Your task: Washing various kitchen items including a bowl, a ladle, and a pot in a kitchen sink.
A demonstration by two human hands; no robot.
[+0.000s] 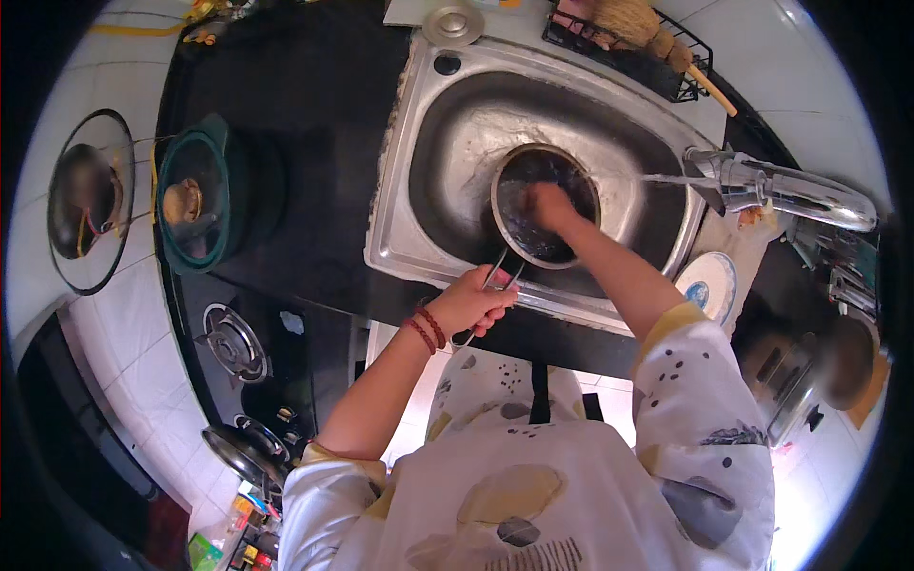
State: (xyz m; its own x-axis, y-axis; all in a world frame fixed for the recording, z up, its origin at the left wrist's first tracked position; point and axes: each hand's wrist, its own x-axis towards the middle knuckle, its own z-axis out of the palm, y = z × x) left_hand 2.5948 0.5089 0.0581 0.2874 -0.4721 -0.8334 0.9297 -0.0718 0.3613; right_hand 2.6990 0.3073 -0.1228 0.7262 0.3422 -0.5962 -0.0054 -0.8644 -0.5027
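Note:
A round metal pan [518,246] with a wire handle is held over the stainless steel sink [457,107]. My left hand [471,300], with red bead bracelets at the wrist, grips the wire handle at the sink's near edge. Inside the pan, whose dark interior looks wet, is my right hand [557,208]; its fingertips are blurred, and whether they hold anything cannot be told. From the chrome faucet [742,187] on the right, a thin stream of water runs left towards the pan.
A black wire basket [675,78] with a brush and scrubbers stands behind the sink. Right of it lies a white and blue plate [707,285]. On the left are a green lidded pot [221,200] and a gas burner [235,342]. A metal drain strainer [453,26] sits at the back.

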